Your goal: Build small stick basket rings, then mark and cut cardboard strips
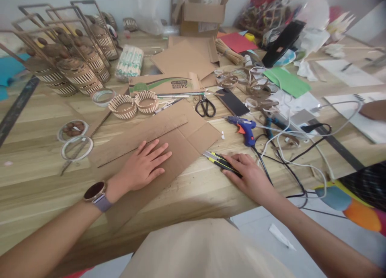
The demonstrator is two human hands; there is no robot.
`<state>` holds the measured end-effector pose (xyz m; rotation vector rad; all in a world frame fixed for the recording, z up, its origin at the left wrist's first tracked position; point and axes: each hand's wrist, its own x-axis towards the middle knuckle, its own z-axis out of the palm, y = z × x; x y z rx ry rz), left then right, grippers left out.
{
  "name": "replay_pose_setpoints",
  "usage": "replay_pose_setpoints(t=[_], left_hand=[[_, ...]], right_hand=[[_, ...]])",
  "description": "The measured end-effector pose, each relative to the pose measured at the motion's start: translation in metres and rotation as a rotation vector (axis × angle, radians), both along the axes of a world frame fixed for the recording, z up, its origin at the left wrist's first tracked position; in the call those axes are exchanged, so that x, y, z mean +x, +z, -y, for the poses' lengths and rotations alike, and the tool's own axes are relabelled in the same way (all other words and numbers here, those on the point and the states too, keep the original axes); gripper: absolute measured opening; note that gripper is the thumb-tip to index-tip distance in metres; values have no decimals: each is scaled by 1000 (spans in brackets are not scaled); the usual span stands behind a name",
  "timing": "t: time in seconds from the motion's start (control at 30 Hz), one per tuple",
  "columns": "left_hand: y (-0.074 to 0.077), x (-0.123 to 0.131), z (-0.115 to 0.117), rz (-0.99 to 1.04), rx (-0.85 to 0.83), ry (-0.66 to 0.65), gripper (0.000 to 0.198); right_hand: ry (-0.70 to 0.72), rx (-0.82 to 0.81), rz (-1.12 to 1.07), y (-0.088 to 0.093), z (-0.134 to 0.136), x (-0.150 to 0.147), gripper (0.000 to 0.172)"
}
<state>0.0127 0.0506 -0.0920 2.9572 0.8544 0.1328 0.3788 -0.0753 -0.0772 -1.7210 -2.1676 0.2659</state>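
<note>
My left hand (147, 164) lies flat, fingers spread, on a sheet of brown cardboard (193, 137). A long slit runs across the sheet beyond my fingertips, with a loose-looking strip above it. On the tabletop at the sheet's right corner, my right hand (249, 175) has its fingers closed on a black-and-yellow utility knife (219, 159). The knife's tip points left, toward the cardboard edge. Beyond that hand lies a blue glue gun (245, 129) with an orange trigger. Black-handled scissors (205, 106) rest past the far edge of the sheet.
Several wooden-slat lanterns (81, 64) with tall handles crowd the back left. Two slatted rings (146, 101) and tape rolls (76, 148) are nearer. A phone (232, 102), tangled cables (289, 149) and green paper (288, 81) lie on the right. A cardboard box (202, 16) stands behind.
</note>
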Motion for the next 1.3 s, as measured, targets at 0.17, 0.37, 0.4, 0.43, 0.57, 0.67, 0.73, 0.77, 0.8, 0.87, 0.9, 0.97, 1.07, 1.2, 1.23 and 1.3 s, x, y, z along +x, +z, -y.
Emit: replay_pose_setpoints(t=[0.17, 0.37, 0.4, 0.43, 0.57, 0.67, 0.73, 0.77, 0.8, 0.87, 0.9, 0.97, 1.07, 1.2, 1.23, 1.3], left_hand=[[-2, -1, 1, 16, -2, -2, 56], [-5, 3, -6, 42, -6, 14, 55], [-5, 4, -7, 38, -12, 23, 55], [-5, 6, -9, 33, -17, 31, 56], [-4, 10, -12, 11, -22, 54, 57], [-4, 11, -11, -1, -14, 66, 58], [-3, 11, -10, -6, -12, 67, 58], [-3, 11, -10, -8, -12, 67, 58], [-3, 11, -10, -6, -11, 68, 58], [-3, 11, -10, -1, -12, 70, 57], [-3, 11, -10, 2, -15, 71, 56], [-3, 11, -10, 8, -23, 70, 55], [-3, 11, -9, 21, -33, 68, 55], [-3, 13, -11, 36, -47, 75, 54], [-3, 14, -12, 35, -55, 71, 54], [-1, 11, -13, 31, -79, 40, 55]], right_hand=[[2, 21, -13, -2, 9, -2, 43], [-11, -7, -47, -2, -10, -8, 41], [-12, -11, -44, -2, -15, -8, 41], [-11, -10, -39, -1, -19, -7, 42], [11, -15, -22, 2, -27, -1, 42], [45, -50, -19, 4, -22, 4, 42], [51, -65, -17, 6, -19, 4, 42], [50, -66, -19, 6, -19, 3, 42], [49, -65, -22, 7, -20, 2, 42], [50, -66, -33, 6, -22, -2, 41], [55, -67, -39, 5, -22, -4, 41], [69, -69, -50, 4, -19, -7, 41], [93, -79, -56, 3, -8, -9, 41], [82, -85, -47, 2, -3, -16, 41], [77, -85, -50, 2, -5, -19, 41], [71, -90, -62, 2, -10, -24, 40]])
